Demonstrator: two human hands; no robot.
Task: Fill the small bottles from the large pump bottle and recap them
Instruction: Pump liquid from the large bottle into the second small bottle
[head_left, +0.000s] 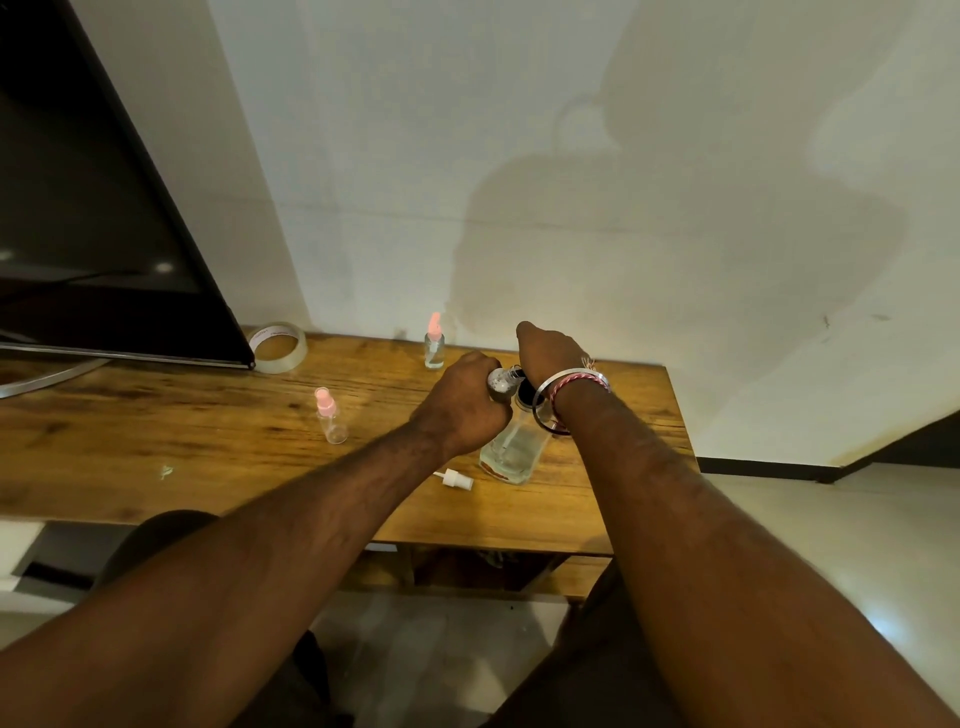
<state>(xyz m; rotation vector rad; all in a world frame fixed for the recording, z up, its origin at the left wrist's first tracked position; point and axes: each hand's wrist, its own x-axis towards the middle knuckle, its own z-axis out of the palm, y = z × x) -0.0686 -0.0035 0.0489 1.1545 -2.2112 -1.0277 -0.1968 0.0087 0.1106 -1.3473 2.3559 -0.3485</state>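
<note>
The large clear pump bottle (514, 447) stands on the wooden table (208, 441), holding pale liquid. My left hand (462, 405) grips a small uncapped bottle (501, 384), tilted with its mouth at the pump's nozzle. My right hand (550, 353) sits on top of the pump head and hides it; its fingers are out of sight. A loose white spray cap (457, 479) lies on the table just left of the large bottle. Two small capped bottles with pink tops stand further off: one (434, 343) near the wall, one (330, 417) to the left.
A roll of clear tape (278, 347) lies at the back left, beside the corner of a dark monitor (104, 234) and its curved stand. The white wall runs close behind the table. The table's right edge drops to a pale floor.
</note>
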